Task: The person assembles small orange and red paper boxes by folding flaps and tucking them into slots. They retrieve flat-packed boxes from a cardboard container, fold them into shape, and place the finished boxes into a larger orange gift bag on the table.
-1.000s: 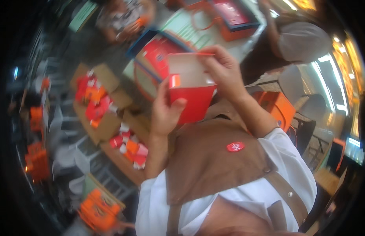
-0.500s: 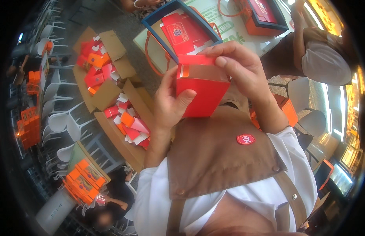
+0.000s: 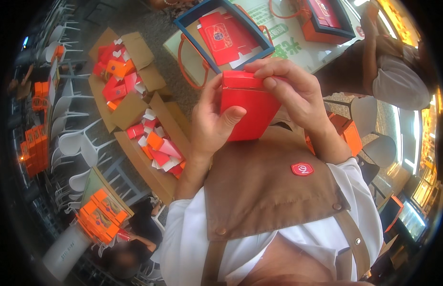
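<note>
A small red cardboard box [image 3: 250,112] is held up in front of my brown apron, its top flap folded down over the opening. My left hand [image 3: 209,119] grips the box along its left side, thumb on the front face. With bent fingers and thumb, my right hand [image 3: 295,88] pinches the flap at the top right edge. Just beyond the box, a blue-rimmed gift box [image 3: 208,56] with an orange cord handle stands on the table, and flat red cartons [image 3: 226,40] lie in it.
Two open brown cartons stand at the left; the nearer carton [image 3: 135,155] and the farther carton [image 3: 103,107] hold red and orange boxes. Another orange gift box [image 3: 321,33] is on the white table [image 3: 278,45]. A co-worker [image 3: 398,71] is at the right. White chairs [image 3: 78,145] line the left.
The box's top flap has come down over the opening, hiding the inside that showed before. Both hands keep their hold, and the box sits slightly farther right in view.
</note>
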Demonstrator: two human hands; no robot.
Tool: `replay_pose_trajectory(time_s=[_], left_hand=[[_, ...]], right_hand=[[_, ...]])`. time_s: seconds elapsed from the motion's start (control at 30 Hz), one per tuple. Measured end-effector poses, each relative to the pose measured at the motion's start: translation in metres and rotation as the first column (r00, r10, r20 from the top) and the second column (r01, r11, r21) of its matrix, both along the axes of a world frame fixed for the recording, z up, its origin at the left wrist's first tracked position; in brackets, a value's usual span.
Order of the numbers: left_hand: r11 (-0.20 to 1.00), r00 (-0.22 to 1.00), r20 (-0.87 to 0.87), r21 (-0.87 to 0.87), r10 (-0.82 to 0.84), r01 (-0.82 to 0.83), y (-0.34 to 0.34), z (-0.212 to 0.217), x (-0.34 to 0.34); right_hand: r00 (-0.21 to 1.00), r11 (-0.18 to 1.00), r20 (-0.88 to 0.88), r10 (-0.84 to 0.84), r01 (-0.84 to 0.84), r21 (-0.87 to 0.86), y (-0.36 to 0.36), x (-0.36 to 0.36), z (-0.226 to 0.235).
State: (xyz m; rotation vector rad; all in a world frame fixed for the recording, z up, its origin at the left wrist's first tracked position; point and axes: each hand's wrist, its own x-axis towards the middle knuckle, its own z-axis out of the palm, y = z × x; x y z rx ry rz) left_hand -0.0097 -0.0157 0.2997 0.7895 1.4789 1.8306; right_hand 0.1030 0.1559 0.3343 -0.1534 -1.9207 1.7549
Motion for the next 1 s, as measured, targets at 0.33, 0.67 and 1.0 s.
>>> replay_pose_trajectory(time_s=[0.33,0.67,1.0], left_hand=[[1.000,0.999,-0.027,-0.001,0.018,-0.018,-0.001,0.000,-0.001],[0.991,0.970,-0.226,0.119,0.088,-0.063,0.026,-0.013,-0.008],[1.000,0.880,-0.475,0.010,0.001,0.004,0.021,-0.016,-0.006]], right_hand=[[0.997,0.994,0.038,0.072,-0.075,0.081,0.002,-0.001,-0.001],[0.987,1.000,0.161,-0.009,0.005,0.028,0.015,0.003,0.008],[0.991,0.993,-0.058,-0.120,0.120,0.013,0.003,0.015,-0.010]])
